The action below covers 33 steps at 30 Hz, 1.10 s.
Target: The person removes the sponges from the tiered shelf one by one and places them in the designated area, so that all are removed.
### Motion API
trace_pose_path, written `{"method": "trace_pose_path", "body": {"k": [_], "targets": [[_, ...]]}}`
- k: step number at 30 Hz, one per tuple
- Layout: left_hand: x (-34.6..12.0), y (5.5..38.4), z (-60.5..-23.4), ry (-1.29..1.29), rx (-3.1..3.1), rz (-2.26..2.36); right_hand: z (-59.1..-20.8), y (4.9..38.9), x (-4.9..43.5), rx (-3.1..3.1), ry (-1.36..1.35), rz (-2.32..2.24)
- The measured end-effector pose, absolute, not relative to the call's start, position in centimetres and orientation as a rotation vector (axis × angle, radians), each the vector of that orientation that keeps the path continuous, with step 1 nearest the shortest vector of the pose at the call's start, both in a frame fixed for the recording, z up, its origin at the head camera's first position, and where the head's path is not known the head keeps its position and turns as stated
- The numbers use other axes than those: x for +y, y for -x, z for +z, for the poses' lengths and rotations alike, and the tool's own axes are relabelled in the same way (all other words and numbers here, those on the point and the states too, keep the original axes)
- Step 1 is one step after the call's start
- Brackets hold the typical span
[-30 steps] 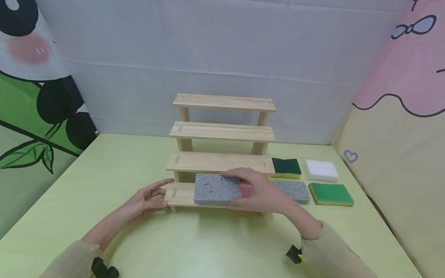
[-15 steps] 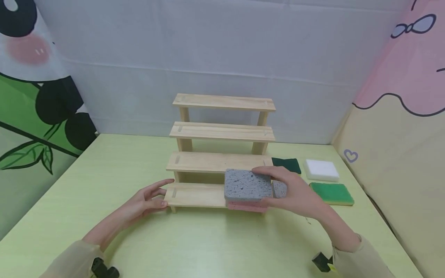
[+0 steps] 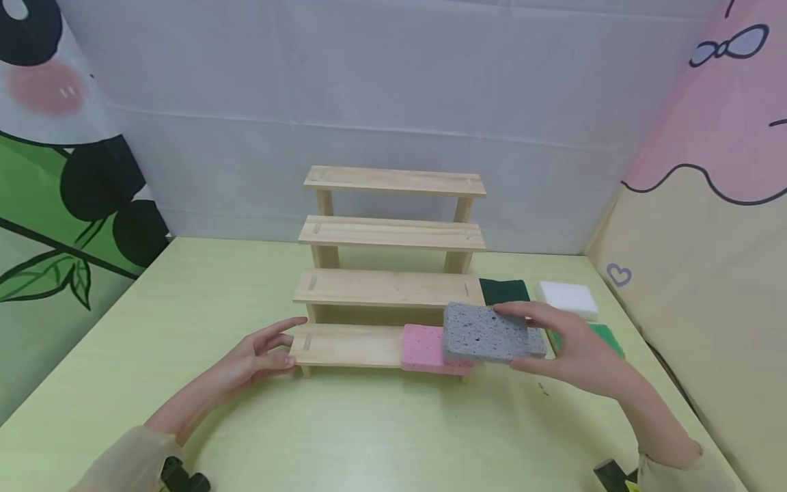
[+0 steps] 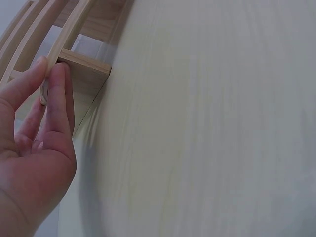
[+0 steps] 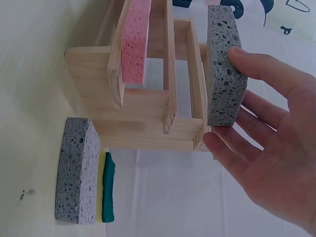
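A grey speckled sponge (image 3: pixel 479 333) is held by one end in my right hand (image 3: pixel 578 348), between thumb and fingers. It hangs in the air at the right end of the stepped wooden shelf (image 3: pixel 347 345), partly in front of a pink sponge (image 3: pixel 421 347) lying on the lowest step. In the right wrist view the held grey sponge (image 5: pixel 224 74) stands apart from the pink sponge (image 5: pixel 134 44). My left hand (image 3: pixel 261 352) pinches the left end of the lowest step; the left wrist view shows thumb and fingers of this hand (image 4: pixel 44 143) on either side of the board.
Right of the shelf on the table lie a second grey sponge (image 5: pixel 69 170), a dark green and yellow sponge (image 3: pixel 505 291), a white sponge (image 3: pixel 568 301) and a green sponge (image 3: pixel 610 339) partly behind my right hand. A pale curtain (image 3: pixel 393 102) hangs behind.
My right hand has carried the grey sponge rightward from over the lowest step to the shelf's right end, uncovering most of the pink sponge. My left hand has stayed in place.
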<state>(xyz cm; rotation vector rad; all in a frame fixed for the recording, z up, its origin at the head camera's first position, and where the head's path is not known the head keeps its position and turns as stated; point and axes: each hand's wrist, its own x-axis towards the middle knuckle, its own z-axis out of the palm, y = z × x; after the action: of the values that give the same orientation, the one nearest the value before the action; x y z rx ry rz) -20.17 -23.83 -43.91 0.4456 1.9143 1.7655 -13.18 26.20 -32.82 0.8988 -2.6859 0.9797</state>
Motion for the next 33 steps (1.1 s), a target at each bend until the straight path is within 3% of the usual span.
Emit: {"method": "trace_pose_path", "body": {"k": [18,33], "targets": [[-23.8,20.3,-43.8,-0.432,1.920,1.753,-34.8,12.1,31.0,-2.747,-0.817,0.795],[-23.8,20.1,-43.7,-0.424,1.947,1.737,-36.7,11.9,33.0,-2.822,-0.841,0.938]]}}
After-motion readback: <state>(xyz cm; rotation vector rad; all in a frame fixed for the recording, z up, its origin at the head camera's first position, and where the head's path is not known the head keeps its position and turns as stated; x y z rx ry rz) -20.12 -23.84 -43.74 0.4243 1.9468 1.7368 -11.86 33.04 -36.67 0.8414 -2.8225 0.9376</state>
